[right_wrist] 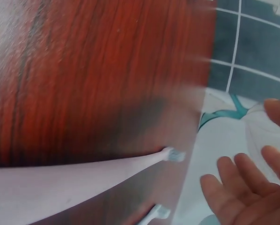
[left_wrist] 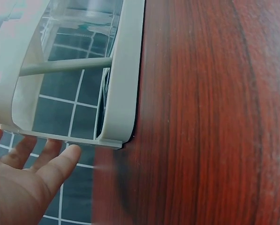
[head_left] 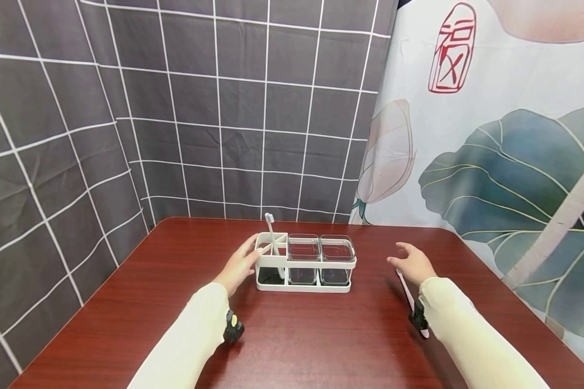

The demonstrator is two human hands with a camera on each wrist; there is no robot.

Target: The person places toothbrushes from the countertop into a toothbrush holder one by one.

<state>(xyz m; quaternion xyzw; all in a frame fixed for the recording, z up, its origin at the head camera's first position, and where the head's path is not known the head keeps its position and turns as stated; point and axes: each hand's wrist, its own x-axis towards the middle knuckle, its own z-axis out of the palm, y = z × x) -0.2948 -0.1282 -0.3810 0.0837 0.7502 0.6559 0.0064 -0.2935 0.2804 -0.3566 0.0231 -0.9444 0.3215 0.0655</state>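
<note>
A white toothbrush holder (head_left: 304,288) stands on the table with a toothbrush (head_left: 275,246) upright in its left section. Two clear square cups (head_left: 304,275) sit side by side in its other sections. My left hand (head_left: 238,265) is at the holder's left end; in the left wrist view its relaxed fingers (left_wrist: 60,171) reach that end, and whether they touch is unclear. My right hand (head_left: 413,263) hovers over the right side, fingers spread and holding nothing. Below it lies a pink toothbrush (head_left: 406,292), partly hidden by the wrist camera.
In the right wrist view, a second brush head (right_wrist: 159,212) shows beside the pink toothbrush. The reddish-brown table (head_left: 321,340) ends at a grey gridded curtain (head_left: 238,108) behind and left, and a floral cloth (head_left: 506,178) at right.
</note>
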